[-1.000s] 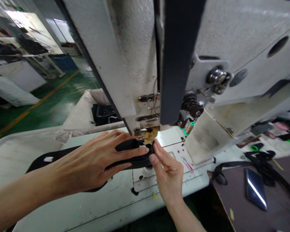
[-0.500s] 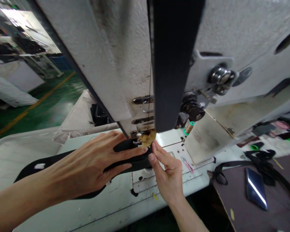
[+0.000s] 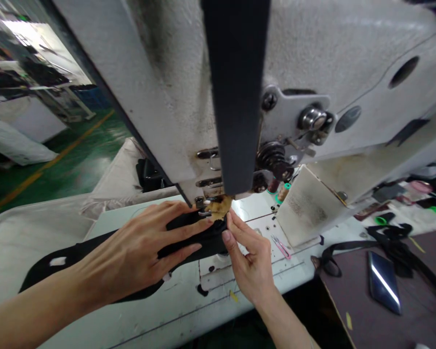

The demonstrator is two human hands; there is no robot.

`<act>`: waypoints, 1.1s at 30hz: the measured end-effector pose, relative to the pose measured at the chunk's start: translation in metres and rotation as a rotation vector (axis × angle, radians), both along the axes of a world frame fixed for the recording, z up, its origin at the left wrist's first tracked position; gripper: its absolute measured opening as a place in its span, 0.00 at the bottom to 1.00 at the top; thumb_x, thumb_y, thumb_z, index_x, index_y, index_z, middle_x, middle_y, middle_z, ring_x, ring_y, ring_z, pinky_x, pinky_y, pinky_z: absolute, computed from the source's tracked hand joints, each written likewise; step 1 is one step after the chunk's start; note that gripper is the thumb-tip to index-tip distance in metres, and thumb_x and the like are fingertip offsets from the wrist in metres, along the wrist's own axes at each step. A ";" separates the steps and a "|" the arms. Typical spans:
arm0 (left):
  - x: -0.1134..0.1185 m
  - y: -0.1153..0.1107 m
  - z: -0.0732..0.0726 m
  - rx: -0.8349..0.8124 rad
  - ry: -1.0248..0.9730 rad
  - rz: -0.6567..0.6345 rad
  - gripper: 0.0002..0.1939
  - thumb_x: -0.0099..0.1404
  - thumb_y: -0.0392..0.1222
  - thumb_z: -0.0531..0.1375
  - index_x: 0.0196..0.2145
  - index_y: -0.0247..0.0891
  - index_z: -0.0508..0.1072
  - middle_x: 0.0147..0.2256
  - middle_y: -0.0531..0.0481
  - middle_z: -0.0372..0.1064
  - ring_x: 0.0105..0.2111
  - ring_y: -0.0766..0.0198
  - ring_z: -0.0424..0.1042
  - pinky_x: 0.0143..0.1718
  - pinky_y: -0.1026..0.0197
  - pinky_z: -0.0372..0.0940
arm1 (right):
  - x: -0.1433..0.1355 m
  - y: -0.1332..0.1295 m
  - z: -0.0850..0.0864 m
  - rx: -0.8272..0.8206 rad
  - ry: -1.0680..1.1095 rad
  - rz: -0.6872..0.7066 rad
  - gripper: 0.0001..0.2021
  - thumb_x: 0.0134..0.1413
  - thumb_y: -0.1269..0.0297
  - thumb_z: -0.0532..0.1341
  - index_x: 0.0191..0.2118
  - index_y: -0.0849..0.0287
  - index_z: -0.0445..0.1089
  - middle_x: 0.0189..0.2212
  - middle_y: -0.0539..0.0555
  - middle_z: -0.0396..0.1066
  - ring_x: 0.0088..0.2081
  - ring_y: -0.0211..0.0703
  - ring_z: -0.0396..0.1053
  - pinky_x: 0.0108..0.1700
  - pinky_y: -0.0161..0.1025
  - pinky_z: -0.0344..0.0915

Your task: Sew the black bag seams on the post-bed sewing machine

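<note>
Under the head of a sewing machine (image 3: 167, 106) lies a piece of black fabric (image 3: 210, 245), stretching out to the left, where a small white patch (image 3: 57, 261) shows on it. My left hand (image 3: 145, 249) rests flat on the fabric with its fingers spread, the fingertips close to the needle area. Just right of the needle, my right hand (image 3: 250, 259) pinches the fabric's edge between thumb and index finger. A tan, worn-looking piece (image 3: 221, 207) sits by the presser foot and hides the needle point.
Pink-handled thread snips (image 3: 281, 246) lie on the machine bed, right of my hand. Thread spools (image 3: 283, 192) stand behind. A phone (image 3: 384, 282) and black straps (image 3: 334, 254) lie on the brown surface at right. A pale cloth-covered surface (image 3: 58, 213) adjoins the left side.
The fabric and my left hand have shifted slightly, with the fingertips a little farther left. My right hand keeps its pinch almost in place. The camera view has tilted a little.
</note>
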State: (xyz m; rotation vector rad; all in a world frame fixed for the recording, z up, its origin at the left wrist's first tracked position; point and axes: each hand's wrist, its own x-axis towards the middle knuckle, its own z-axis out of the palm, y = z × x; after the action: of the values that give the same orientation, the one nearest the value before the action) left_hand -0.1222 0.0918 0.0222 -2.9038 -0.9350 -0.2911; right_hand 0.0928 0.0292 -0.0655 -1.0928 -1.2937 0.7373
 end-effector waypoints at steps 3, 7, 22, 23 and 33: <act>0.003 -0.002 0.000 0.027 -0.015 0.004 0.27 0.72 0.45 0.57 0.66 0.62 0.59 0.60 0.51 0.64 0.57 0.57 0.67 0.58 0.50 0.65 | -0.001 0.000 0.001 0.008 -0.004 -0.015 0.19 0.64 0.66 0.61 0.60 0.52 0.70 0.62 0.53 0.67 0.63 0.46 0.66 0.67 0.44 0.63; 0.005 -0.006 -0.001 0.027 -0.016 0.030 0.25 0.73 0.45 0.56 0.65 0.60 0.61 0.60 0.50 0.64 0.58 0.57 0.66 0.58 0.49 0.64 | -0.004 0.001 0.002 0.011 -0.008 -0.022 0.19 0.65 0.65 0.60 0.60 0.53 0.69 0.62 0.55 0.66 0.64 0.46 0.65 0.67 0.43 0.62; 0.015 -0.019 0.002 -0.005 -0.056 0.119 0.26 0.72 0.46 0.58 0.66 0.55 0.60 0.61 0.48 0.62 0.58 0.53 0.66 0.57 0.44 0.67 | -0.004 0.008 -0.004 0.055 0.016 -0.019 0.21 0.65 0.67 0.61 0.61 0.49 0.68 0.61 0.52 0.68 0.62 0.44 0.68 0.66 0.44 0.64; 0.016 -0.020 0.002 0.002 -0.058 0.127 0.25 0.72 0.46 0.58 0.65 0.54 0.61 0.61 0.48 0.62 0.58 0.52 0.66 0.57 0.43 0.67 | -0.004 0.008 -0.004 0.056 0.016 -0.018 0.21 0.64 0.67 0.61 0.61 0.48 0.68 0.61 0.51 0.68 0.62 0.44 0.68 0.66 0.44 0.64; 0.026 -0.036 0.001 0.061 -0.059 0.193 0.25 0.71 0.46 0.56 0.64 0.54 0.61 0.60 0.47 0.65 0.53 0.49 0.70 0.47 0.42 0.73 | 0.000 0.010 -0.006 0.037 0.046 0.036 0.20 0.65 0.66 0.61 0.61 0.47 0.69 0.60 0.50 0.69 0.62 0.44 0.67 0.67 0.45 0.63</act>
State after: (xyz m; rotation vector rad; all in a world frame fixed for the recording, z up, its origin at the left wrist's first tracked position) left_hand -0.0960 0.0558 0.0233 -2.7375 -1.1837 -0.3851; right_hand 0.0931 0.0393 -0.0718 -1.0196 -1.2856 0.7584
